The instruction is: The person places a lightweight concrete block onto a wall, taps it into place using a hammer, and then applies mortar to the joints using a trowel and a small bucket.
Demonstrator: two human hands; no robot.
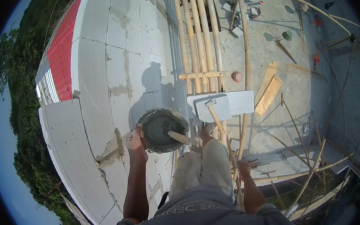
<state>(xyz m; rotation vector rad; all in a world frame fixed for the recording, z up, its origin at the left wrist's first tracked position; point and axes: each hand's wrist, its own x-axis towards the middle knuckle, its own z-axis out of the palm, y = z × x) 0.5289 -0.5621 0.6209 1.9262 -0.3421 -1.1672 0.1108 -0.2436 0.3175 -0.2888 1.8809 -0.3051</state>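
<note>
My left hand (136, 140) is closed on the rim of a round black bucket (143, 140), held against the block wall. Wet grey mortar (158, 127) lies inside the bucket, and the pale handle of a tool (179, 137) sticks out over its right side; the tool's head is sunk in the mortar. On the right, my right hand (244, 165) is closed around an upright bamboo pole (243, 132), its fingers partly hidden. A wooden-handled hammer (216, 118) rests on white blocks (242, 101) just ahead of my knees.
A white block wall (93, 80) with mortared joints rises on the left. Tied bamboo poles (196, 42) form a scaffold platform ahead. Far below on the right is a concrete floor (274, 48) with wooden boards (268, 94), a reddish bucket (237, 77) and block pieces (237, 31).
</note>
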